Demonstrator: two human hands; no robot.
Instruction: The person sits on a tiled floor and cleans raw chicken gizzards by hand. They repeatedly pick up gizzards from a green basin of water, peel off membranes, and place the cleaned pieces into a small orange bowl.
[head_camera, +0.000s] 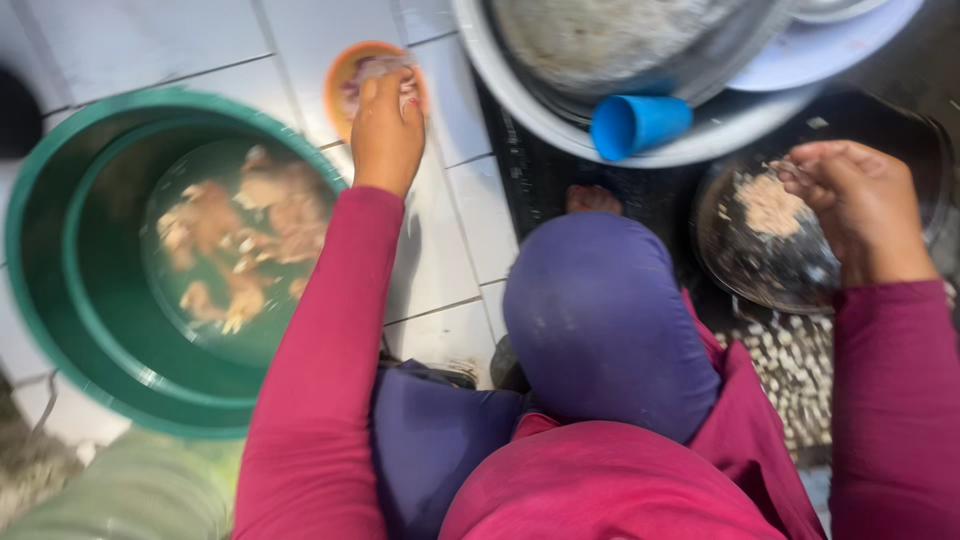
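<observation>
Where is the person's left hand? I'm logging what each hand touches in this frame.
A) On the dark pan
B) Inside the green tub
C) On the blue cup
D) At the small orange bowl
D: the left hand reaches past the green tub and rests at the small orange bowl, while the right hand is over the dark pan.

Left hand (386, 128) reached into the small orange bowl (345, 75) beside the green tub (60, 300). Right hand (860, 205) hovered over the dark pan (740, 265), far right of the tub.
</observation>
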